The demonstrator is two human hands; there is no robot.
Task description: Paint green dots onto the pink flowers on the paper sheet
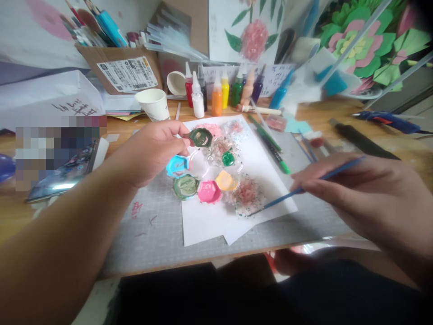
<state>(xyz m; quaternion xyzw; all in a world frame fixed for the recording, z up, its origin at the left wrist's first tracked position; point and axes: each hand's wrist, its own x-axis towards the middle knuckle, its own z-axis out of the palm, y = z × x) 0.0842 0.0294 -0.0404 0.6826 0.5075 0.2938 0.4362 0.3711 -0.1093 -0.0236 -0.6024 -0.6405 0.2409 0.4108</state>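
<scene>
My left hand (154, 151) pinches the edge of a clear paint palette (211, 164) whose wells hold dark green, blue, pale green, pink, yellow and bright green paint. The palette rests on white paper (206, 221) over a grey cutting mat (152, 234). My right hand (358, 194) is closed on a thin blue paintbrush (304, 185). Its tip touches the paper beside the palette's lower right well.
A row of paint bottles (216, 92) and a paper cup (154, 104) stand behind the paper. Green pens (270, 144) lie to the right, a blue glue gun (389, 119) farther right. A cardboard box of brushes (118, 65) is at the back left, a phone (64, 174) to the left.
</scene>
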